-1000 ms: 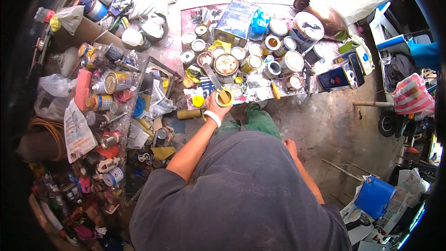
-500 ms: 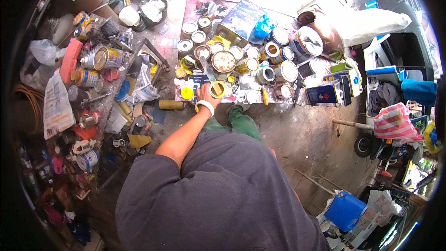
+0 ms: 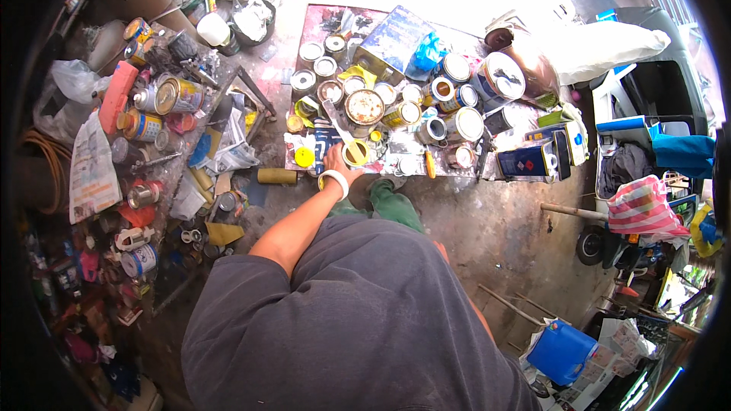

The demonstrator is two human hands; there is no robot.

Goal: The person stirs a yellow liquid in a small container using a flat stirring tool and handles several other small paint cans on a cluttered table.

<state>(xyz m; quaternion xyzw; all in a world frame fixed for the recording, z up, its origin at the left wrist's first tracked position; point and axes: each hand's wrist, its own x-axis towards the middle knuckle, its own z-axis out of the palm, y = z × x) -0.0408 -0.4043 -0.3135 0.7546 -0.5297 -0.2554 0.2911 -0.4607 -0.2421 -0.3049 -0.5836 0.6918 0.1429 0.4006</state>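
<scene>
My left hand (image 3: pixel 336 163), with a white band at the wrist, is closed round the side of a small open can (image 3: pixel 355 154) at the table's near edge. Yellowish paint shows inside the can. A flat pale stirring blade (image 3: pixel 337 123) leans in it, its upper end slanting away to the left. Just behind stands a larger round can (image 3: pixel 365 106) with a paint-spotted lid. Left of my hand is a bright yellow lid or pot (image 3: pixel 304 157). My right hand is out of sight; only a strip of the right arm shows beside my shirt.
Several paint cans crowd the table, with a large square tin (image 3: pixel 392 42) behind. A tool with an orange handle (image 3: pixel 430 164) lies at the near edge. Blue rectangular tins (image 3: pixel 527 162) stand at the right. A cluttered shelf (image 3: pixel 183 171) runs along the left.
The view has tilted slightly, so the table sits a little lower in the picture. The blade leans a bit further left in the can. My left hand keeps its grip.
</scene>
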